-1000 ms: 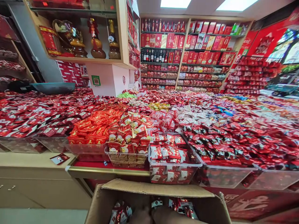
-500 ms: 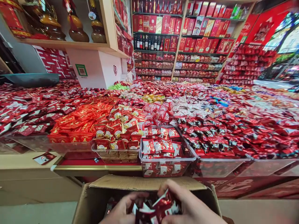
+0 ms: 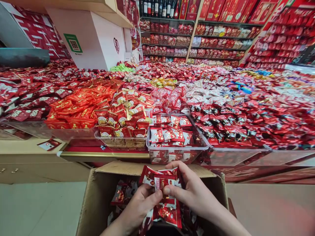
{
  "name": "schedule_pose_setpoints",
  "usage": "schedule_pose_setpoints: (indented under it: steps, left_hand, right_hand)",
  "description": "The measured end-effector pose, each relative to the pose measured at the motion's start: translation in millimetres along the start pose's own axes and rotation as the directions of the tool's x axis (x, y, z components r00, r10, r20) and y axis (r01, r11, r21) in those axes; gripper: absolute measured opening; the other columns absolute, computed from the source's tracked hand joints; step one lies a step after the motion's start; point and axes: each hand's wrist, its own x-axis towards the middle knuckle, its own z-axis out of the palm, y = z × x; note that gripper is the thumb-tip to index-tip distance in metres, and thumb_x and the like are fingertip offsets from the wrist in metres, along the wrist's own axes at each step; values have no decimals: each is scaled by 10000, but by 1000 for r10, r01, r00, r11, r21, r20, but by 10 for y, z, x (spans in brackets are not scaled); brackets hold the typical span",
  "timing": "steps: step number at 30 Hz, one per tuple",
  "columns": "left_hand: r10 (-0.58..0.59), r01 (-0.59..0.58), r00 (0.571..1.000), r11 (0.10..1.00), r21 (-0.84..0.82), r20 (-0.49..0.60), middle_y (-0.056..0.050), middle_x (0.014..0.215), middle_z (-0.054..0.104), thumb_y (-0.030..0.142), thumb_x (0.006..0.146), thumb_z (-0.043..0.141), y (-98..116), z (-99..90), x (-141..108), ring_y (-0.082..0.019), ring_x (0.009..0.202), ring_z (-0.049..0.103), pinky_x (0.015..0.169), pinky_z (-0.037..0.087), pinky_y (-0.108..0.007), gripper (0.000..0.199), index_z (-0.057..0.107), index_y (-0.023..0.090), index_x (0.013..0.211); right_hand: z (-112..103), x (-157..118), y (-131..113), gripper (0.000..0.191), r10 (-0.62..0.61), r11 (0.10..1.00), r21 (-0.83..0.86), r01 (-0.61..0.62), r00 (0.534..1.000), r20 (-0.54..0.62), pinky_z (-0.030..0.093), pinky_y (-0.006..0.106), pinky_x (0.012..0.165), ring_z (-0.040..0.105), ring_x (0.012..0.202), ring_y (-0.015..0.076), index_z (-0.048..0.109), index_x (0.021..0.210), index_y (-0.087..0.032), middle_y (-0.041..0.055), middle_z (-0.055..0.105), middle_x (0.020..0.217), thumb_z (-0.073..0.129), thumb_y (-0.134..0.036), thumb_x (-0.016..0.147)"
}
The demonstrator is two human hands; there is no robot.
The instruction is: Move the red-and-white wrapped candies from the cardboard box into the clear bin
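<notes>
Several red and white candy packets (image 3: 167,185) are held together above an open cardboard box (image 3: 110,167). My left hand (image 3: 141,205) grips them from the left, thumb on top. From the right, my right hand (image 3: 189,188) holds the same bunch, its thumb pressed on the front packet and its fingers behind. More packets (image 3: 123,193) lie inside the box at the left. Just beyond the box stands a clear plastic bin (image 3: 177,149) with similar red and white packets in rows.
Clear bins of orange-red packets (image 3: 73,108), durian packets (image 3: 123,119) and dark red packets (image 3: 228,131) line the counter edge. A loose packet (image 3: 49,144) lies on the left ledge. Stocked shelves (image 3: 167,19) stand behind.
The view has tilted down, showing more of the box and floor. Both hands have come up out of the box with the packets, which now lie flatter and more gathered between them.
</notes>
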Motion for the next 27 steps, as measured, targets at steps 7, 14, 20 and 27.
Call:
schedule_pose_setpoints:
  steps: [7,14,20,27]
  left_hand:
    - [74,-73,996,997,14,-58,8,588,669,418,655,685,95,-63,-34,-33,294,413,314,310,-141,453,619,185,1038]
    - [230,-216,973,938,271,-23,-45,869,695,403,671,659,72,-285,-3,-246,858,607,791,467,-347,337,669,171,916]
    - [318,-363,931,735,573,182,-51,908,659,365,711,627,111,-316,-23,-231,839,591,770,457,-326,281,649,197,935]
    - [388,-548,836,566,616,387,-20,863,659,239,715,632,281,-131,-32,-184,802,586,748,449,-266,195,643,233,910]
  right_hand:
    - [-62,30,7,264,74,924,380,-42,995,-70,486,267,617,547,653,121,504,875,-199,-17,567,714,597,-405,738]
    - [-60,59,47,239,132,800,599,-28,983,-130,480,231,538,560,575,104,476,787,-195,-14,604,690,619,-377,730]
    - [-3,46,84,274,114,866,500,-24,982,-150,465,255,572,559,602,120,473,874,-209,-7,579,735,555,-444,760]
    - [58,-69,119,154,6,995,102,1,997,-75,422,241,643,549,726,140,514,862,-204,-4,596,786,592,-246,737]
